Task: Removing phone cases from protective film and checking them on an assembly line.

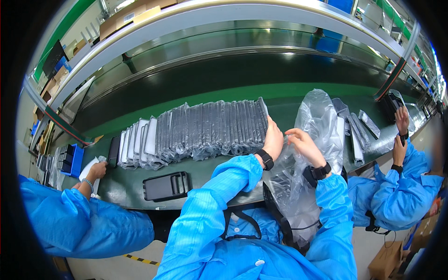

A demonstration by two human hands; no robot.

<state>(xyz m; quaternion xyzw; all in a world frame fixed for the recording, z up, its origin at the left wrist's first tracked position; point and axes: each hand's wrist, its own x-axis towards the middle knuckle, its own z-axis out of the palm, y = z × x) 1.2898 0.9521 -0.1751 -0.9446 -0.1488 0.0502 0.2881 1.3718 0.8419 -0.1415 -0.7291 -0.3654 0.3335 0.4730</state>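
Observation:
A long row of flat dark pieces in clear plastic sleeves (205, 128) stands on edge along the bench. Against its right end rests my left hand (273, 140), fingers stretched out together along the last piece. Just right of it is my right hand (305, 147), its fingers loosely bent and apart, with nothing visible in them. A large, crumpled clear plastic bag (317, 109) rises beside and behind my right hand and hangs over the bench's front edge. In front of the row lies a black plastic case (166, 186) with a rectangular opening at one end.
A co-worker's hand (97, 171) is at the row's left end, near a blue bin (73, 161). To the right, another person's hands (400, 135) are by wrapped parts (359, 135). Behind the bench runs a dark conveyor belt (224, 70) under a metal shelf rail (224, 15).

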